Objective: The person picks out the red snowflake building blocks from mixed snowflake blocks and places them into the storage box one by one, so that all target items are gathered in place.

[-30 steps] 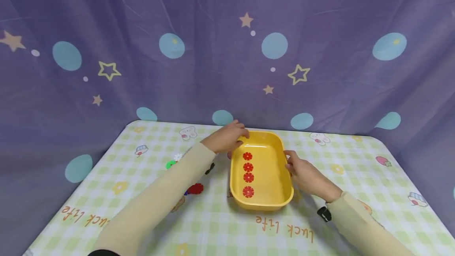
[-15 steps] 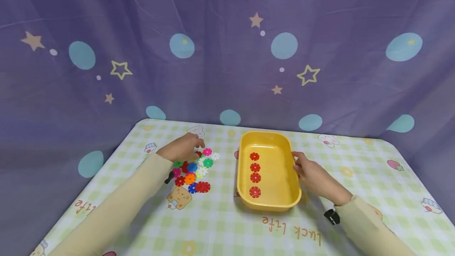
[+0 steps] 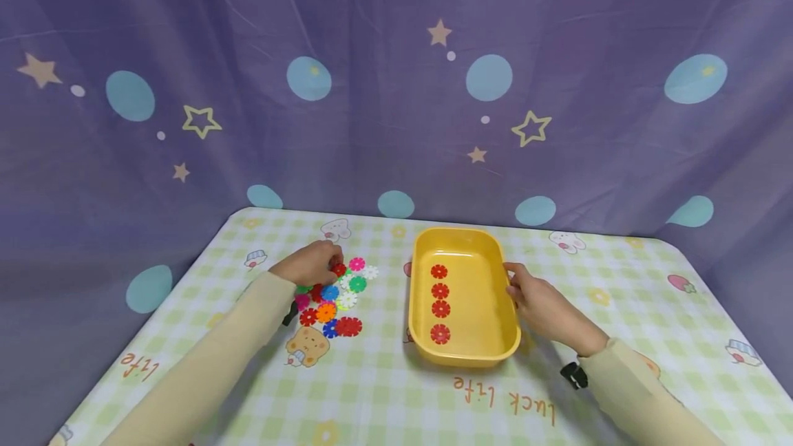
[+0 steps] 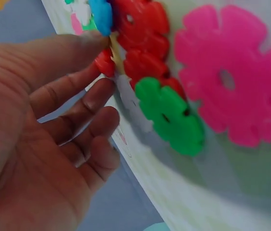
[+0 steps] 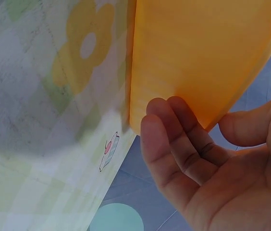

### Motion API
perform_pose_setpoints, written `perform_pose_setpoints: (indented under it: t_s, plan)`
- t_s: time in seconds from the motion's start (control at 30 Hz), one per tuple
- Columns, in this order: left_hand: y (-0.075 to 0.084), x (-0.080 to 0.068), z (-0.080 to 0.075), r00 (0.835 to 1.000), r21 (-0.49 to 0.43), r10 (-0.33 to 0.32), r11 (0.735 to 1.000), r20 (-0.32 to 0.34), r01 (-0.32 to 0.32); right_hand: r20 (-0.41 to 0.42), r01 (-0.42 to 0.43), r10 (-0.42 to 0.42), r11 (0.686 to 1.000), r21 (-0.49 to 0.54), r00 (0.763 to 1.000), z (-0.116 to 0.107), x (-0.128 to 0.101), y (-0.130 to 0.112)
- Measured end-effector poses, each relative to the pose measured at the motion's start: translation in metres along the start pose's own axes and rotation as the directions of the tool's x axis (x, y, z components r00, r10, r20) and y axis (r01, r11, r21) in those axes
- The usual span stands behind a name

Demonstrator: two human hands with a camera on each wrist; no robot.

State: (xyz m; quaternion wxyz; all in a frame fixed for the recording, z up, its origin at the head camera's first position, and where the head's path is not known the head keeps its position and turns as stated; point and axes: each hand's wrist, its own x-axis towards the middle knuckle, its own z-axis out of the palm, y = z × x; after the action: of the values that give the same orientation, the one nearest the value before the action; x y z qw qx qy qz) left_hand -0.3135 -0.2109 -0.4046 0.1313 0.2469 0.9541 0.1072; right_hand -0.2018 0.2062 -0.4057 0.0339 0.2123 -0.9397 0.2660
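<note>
My left hand (image 3: 308, 263) is at the far left side of a pile of coloured plastic snowflake discs (image 3: 326, 312). Its thumb and index finger pinch a red snowflake disc (image 4: 105, 63) by the edge, while the other fingers curve loosely below. Pink (image 4: 231, 77) and green (image 4: 170, 118) discs lie close by in the left wrist view. My right hand (image 3: 545, 301) holds the right rim of a yellow plastic tray (image 3: 477, 294), with fingertips against the outer wall (image 5: 198, 53). Inside the tray, several red snowflake discs (image 3: 440, 308) form a column along the left side.
A green-checked tablecloth (image 3: 384, 377) with printed cartoons and lettering covers the table. Behind its far edge hangs a purple curtain (image 3: 384, 143) with stars and blue ovals. The pile lies left of the tray, with a strip of cloth between them.
My left hand has left the tray's far left corner, moved left to the pile and closed its fingertips on a red snowflake disc. My right hand has stayed at the tray's right rim.
</note>
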Motion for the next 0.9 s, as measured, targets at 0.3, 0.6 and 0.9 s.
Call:
perform_pose_setpoints:
  t_s: [0.3, 0.6, 0.9]
  plan:
    - [-0.004, 0.002, 0.002, 0.997, -0.099, -0.001, 0.995, -0.071, -0.006, -0.011, 0.025, -0.025, 1.0, -0.006, 1.0, 0.001, 0.0, 0.001]
    - [0.013, -0.002, -0.011, 0.981, -0.116, 0.085, 0.988, -0.173, -0.106, -0.011, 0.01, -0.01, 1.0, -0.003, 1.0, -0.001, -0.001, 0.0]
    - [0.043, -0.004, -0.023, 0.936, -0.052, 0.238, 0.964, -0.259, -0.26, 0.008, 0.014, -0.015, 1.0, 0.01, 1.0, -0.002, -0.001, 0.0]
